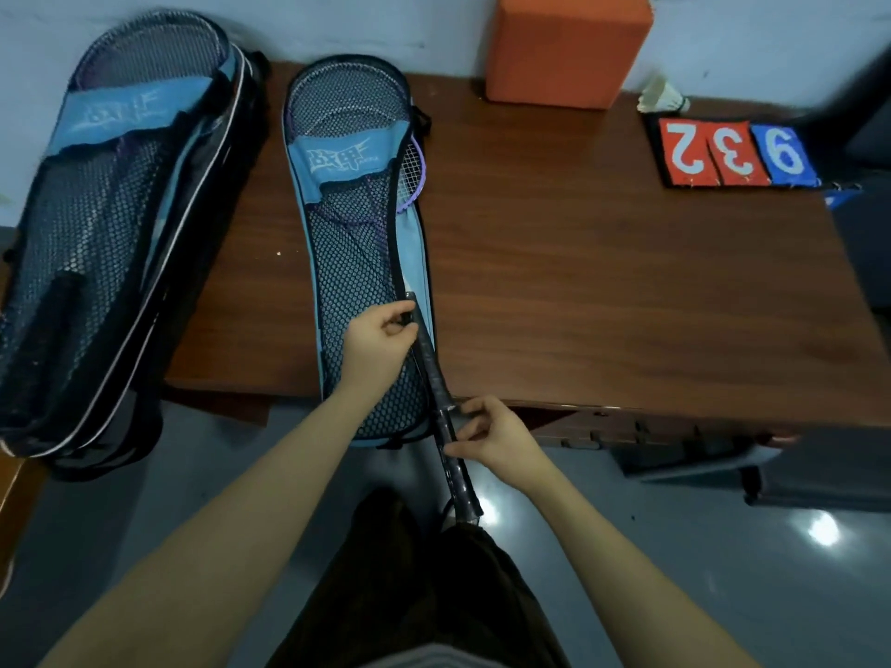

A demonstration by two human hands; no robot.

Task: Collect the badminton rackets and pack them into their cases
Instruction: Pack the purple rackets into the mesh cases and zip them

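A blue mesh racket case (pixel 359 262) lies lengthwise on the wooden table (pixel 602 282), its lower end hanging over the front edge. A purple-framed racket (pixel 413 176) sits partly inside it; the strung head shows at the case's open right side. The racket's black handle (pixel 446 417) sticks out past the table edge. My left hand (pixel 381 344) pinches the case's black edge beside the handle's top. My right hand (pixel 487 438) grips the handle lower down. A second case (pixel 120 224), with racket heads inside, lies at the left.
An orange block (pixel 564 45) stands at the back of the table. A shuttlecock (pixel 663 96) lies beside a flip scoreboard (pixel 733 154) at the right rear. A dark chair edge (pixel 868 132) is at the far right. Grey floor lies below the table front.
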